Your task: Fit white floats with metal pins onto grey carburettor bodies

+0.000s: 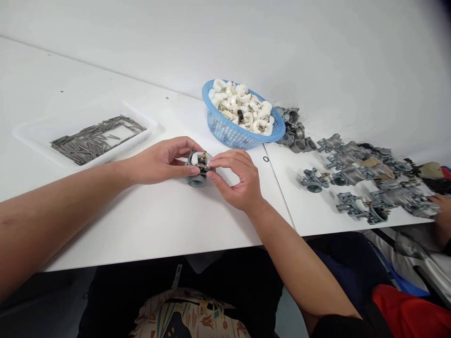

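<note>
A grey metal carburetor body [197, 180] with a white plastic ring and a brass piece in its open top rests at the middle of the white table. My left hand [164, 159] grips it from the left, thumb across its near side and fingers behind. From the right, my right hand [237, 178] has its fingertips and thumb together at the body's right edge. Whatever lies between those fingertips is too small to make out. Behind the hands stands a blue basket [229, 135] heaped with white plastic rings with small metal parts.
On the left, a white tray [141, 137] holds many thin metal pins. More carburetor bodies [352, 173] lie across the right side. A small black O-ring [266, 159] sits near the table seam. Another person's hand [442, 211] is at the far right edge.
</note>
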`<state>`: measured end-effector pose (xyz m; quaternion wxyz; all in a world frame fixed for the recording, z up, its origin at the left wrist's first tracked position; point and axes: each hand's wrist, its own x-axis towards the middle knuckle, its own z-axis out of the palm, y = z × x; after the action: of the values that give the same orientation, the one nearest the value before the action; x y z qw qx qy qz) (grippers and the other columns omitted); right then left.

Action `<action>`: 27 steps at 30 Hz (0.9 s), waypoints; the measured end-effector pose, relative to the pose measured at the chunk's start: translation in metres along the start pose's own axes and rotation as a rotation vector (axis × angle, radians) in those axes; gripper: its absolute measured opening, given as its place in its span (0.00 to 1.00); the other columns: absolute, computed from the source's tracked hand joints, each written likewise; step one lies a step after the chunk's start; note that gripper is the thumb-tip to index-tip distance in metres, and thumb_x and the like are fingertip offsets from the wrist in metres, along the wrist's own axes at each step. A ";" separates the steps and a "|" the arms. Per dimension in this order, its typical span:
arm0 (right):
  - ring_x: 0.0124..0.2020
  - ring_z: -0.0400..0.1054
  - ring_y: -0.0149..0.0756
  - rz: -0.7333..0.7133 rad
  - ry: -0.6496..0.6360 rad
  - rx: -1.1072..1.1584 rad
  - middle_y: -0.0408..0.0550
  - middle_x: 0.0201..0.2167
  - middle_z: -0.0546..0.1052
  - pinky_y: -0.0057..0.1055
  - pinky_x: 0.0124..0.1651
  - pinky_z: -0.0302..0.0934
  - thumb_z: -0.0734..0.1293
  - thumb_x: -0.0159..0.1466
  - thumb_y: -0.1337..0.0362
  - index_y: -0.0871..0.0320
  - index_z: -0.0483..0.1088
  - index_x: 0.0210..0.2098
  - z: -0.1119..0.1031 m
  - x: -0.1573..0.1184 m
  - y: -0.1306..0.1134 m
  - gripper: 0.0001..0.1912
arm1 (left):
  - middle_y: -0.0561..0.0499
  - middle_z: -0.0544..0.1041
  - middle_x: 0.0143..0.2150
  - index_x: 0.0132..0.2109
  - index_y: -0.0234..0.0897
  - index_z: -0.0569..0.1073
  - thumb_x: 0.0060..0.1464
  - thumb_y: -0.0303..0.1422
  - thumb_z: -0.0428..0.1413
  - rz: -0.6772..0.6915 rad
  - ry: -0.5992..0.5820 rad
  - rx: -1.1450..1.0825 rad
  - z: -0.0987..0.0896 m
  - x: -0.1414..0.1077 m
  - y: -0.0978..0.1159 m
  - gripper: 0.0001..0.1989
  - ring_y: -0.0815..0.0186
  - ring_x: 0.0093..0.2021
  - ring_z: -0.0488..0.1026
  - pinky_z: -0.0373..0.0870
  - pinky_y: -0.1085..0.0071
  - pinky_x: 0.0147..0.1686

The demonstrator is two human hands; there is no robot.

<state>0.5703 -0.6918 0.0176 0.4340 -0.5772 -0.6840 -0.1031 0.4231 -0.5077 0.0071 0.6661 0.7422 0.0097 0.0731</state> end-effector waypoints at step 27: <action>0.59 0.64 0.50 0.552 -0.290 0.325 0.56 0.62 0.65 0.49 0.58 0.67 0.78 0.52 0.47 0.53 0.52 0.69 0.005 -0.012 0.005 0.53 | 0.45 0.76 0.52 0.57 0.46 0.71 0.55 0.43 0.66 -0.055 0.048 0.109 0.007 -0.004 0.001 0.25 0.59 0.46 0.76 0.78 0.64 0.41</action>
<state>0.5714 -0.6955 0.0038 0.4301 -0.6722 -0.5643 0.2117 0.4201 -0.5147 0.0066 0.6261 0.7748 0.0501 0.0718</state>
